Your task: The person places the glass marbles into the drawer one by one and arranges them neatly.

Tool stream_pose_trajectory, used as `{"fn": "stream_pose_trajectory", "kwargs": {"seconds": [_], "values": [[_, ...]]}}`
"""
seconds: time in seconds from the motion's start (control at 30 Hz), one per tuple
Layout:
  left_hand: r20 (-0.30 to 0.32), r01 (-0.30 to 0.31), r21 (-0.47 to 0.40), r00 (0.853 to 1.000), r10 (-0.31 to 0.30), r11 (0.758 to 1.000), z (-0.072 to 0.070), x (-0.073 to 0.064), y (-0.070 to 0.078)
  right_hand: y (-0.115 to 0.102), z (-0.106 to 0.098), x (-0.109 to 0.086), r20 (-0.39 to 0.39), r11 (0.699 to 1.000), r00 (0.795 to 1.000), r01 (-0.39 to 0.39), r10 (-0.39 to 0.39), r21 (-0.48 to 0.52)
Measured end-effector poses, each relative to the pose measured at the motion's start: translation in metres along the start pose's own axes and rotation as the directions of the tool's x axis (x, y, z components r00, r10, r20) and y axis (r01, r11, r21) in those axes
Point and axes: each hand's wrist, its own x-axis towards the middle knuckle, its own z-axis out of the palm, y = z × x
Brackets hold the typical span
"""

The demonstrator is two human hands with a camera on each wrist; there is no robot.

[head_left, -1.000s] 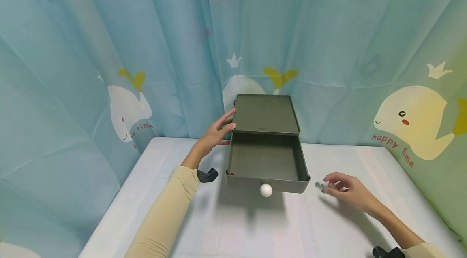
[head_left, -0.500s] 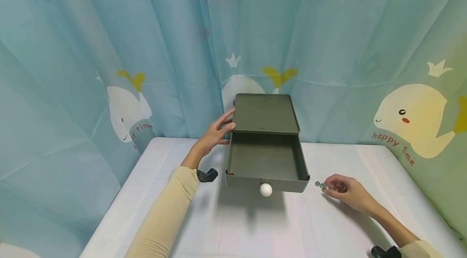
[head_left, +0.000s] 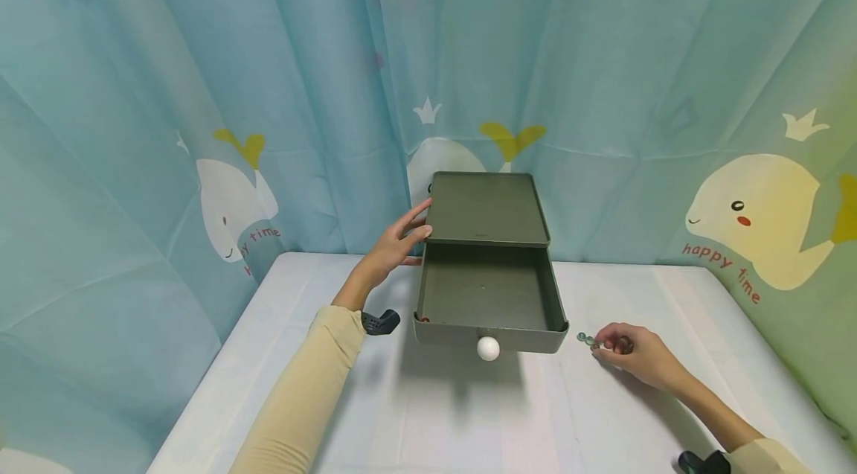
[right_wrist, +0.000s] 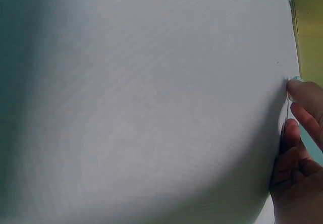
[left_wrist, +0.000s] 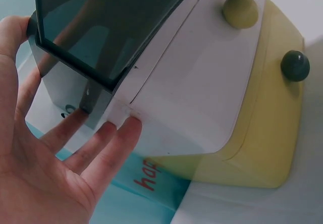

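Note:
In the head view a dark olive drawer unit (head_left: 489, 207) stands at the back of the table, its top drawer (head_left: 492, 288) pulled out, with a white knob (head_left: 488, 348). My left hand (head_left: 390, 247) rests spread against the unit's left side; in the left wrist view the fingertips touch that side. To the right of the drawer, my right hand (head_left: 632, 355) is low over the table. Its thumb and index finger pinch one end of a small green beaded piece (head_left: 582, 338). The right wrist view shows only a teal bit (right_wrist: 297, 78) of it at the thumb tip.
Below the olive drawer, the left wrist view shows a whitish drawer (left_wrist: 197, 67) with an olive knob and a yellow one (left_wrist: 272, 108) with a dark green knob. A tiny red thing (head_left: 425, 320) lies in the open drawer's front left corner. A whale-printed curtain (head_left: 335, 87) hangs behind.
My right fingers have come together on the green beaded piece, which has shifted very slightly. The left hand and the drawer unit have stayed in place.

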Motion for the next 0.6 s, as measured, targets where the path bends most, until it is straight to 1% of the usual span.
{"fn": "stream_pose_trajectory", "kwargs": {"seconds": [0.13, 0.33, 0.6], "values": [[0.002, -0.001, -0.003, 1.000, 0.001, 1.000, 0.0000, -0.0002, 0.0004, -0.0001, -0.0006, -0.0003, 0.007, 1.000, 1.000, -0.009, 0.009, 0.003], [0.001, 0.001, -0.010, 1.000, -0.001, 1.000, 0.0001, -0.0003, 0.0006, 0.0025, 0.0001, -0.0009, 0.004, 1.000, 1.000, 0.004, -0.004, 0.015], [0.002, -0.007, 0.002, 1.000, 0.007, 1.000, 0.0003, 0.0001, -0.0012, 0.0017, -0.0002, -0.0020, 0.009, 1.000, 1.000, -0.001, 0.000, 0.028]]}}
